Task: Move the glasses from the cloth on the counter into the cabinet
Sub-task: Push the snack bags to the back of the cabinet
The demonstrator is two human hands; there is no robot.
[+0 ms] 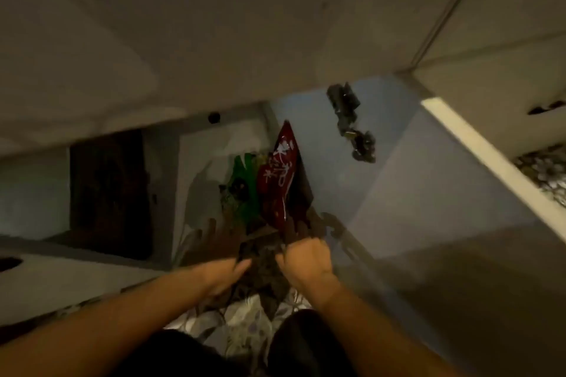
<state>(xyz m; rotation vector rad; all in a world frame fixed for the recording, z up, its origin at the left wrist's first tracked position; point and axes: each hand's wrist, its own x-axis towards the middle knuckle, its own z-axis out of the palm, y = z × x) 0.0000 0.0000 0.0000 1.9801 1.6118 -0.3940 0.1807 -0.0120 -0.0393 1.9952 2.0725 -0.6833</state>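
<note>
The view is dim and blurred, looking down into an open low cabinet (220, 144). My left hand (225, 274) and my right hand (306, 260) are close together at the cabinet's front edge. Between them is a dark patterned object (260, 254); blur hides whether it is a glass. My right hand is a closed fist on its right side. My left hand's fingers curl against its left side. A faint clear curved shape (332, 226) just beyond my right hand may be glassware. The counter cloth is not in view.
Inside the cabinet a red packet (280, 180) and a green packet (243, 190) stand upright behind my hands. The open cabinet door (413, 177) stretches to the right, its hinge (352, 119) at the top. A flower-patterned surface (239, 321) lies below my forearms.
</note>
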